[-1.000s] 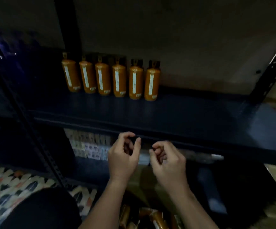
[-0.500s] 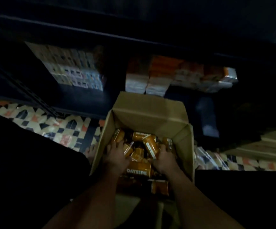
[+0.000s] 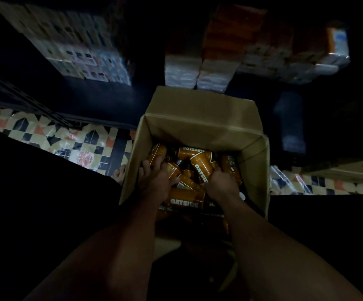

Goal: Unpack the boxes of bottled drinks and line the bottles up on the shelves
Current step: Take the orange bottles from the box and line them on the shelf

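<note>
On the far left a stack of pale patterned cartons (image 3: 74,46) sits on the dark lower shelf (image 3: 102,101) above the patterned tile floor (image 3: 67,140), and just right of it an open cardboard box (image 3: 200,118) holds a jumble of orange bottles (several lettered OATSIDE). Inside the box the left hand (image 3: 154,181) curls its fingers around a bottle by the left wall (image 3: 157,154), while the right hand (image 3: 220,183) grips a tilted bottle (image 3: 202,168) near the middle. Behind the box, toward the right, shrink-wrapped orange packs (image 3: 252,51) lie on the same shelf.
</note>
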The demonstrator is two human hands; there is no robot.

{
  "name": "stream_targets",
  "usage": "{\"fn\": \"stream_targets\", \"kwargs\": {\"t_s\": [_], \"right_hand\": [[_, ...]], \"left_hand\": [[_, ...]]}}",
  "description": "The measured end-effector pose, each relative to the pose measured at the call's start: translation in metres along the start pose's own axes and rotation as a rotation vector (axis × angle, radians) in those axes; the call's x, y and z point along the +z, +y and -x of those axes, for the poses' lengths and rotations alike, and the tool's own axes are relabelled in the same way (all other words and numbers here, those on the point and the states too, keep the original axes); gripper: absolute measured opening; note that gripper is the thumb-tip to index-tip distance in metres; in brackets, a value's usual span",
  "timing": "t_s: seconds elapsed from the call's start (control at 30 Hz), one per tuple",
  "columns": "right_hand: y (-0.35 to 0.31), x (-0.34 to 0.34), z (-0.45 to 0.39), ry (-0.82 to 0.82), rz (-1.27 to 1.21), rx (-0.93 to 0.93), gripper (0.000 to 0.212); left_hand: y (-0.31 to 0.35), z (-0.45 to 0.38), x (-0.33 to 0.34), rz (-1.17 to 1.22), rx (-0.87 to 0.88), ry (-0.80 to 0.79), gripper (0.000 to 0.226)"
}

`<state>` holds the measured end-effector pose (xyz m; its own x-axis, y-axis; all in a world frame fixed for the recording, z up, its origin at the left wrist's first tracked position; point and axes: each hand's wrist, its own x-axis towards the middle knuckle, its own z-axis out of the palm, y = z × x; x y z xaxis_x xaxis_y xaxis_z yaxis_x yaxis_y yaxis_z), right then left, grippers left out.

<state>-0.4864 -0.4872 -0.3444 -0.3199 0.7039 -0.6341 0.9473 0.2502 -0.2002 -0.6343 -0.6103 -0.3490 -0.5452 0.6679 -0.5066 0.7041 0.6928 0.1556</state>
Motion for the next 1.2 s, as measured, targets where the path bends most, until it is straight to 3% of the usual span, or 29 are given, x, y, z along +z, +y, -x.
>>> {"fn": "stream_targets", "kwargs": {"t_s": [0.17, 0.3, 0.47, 0.73, 0.87, 1.0, 1.2], "right_hand": [[0.005, -0.003, 0.003, 0.059, -0.039, -0.040, 0.066], [0.001, -0.012, 0.011, 0.100, -0.091, -0.051, 0.075], [-0.007, -0.026, 0.024, 0.142, -0.266, -0.019, 0.071], [-0.006, -0.042, 0.045, 0.330, -0.686, -0.068, 0.060], [-0.008, -0.062, 0.056, 0.353, -1.031, -0.084, 0.066], [-0.014, -0.099, 0.071, 0.305, -1.358, -0.176, 0.060], [-0.033, -0.160, 0.108, 0.261, -1.450, -0.556, 0.059]], "left_hand": [[0.004, 0.004, 0.000, 0.082, -0.016, 0.085, 0.071], [0.011, 0.010, -0.010, 0.445, -0.116, 0.064, 0.074], [0.015, 0.016, -0.016, 0.574, -0.086, 0.047, 0.070], [0.024, 0.030, -0.042, 0.799, -0.086, 0.240, 0.071], [0.032, 0.035, -0.073, 0.965, -0.012, 0.355, 0.067], [0.046, 0.045, -0.113, 0.955, 0.141, 0.446, 0.076], [0.066, 0.074, -0.180, 0.973, 0.396, 0.621, 0.063]]}}
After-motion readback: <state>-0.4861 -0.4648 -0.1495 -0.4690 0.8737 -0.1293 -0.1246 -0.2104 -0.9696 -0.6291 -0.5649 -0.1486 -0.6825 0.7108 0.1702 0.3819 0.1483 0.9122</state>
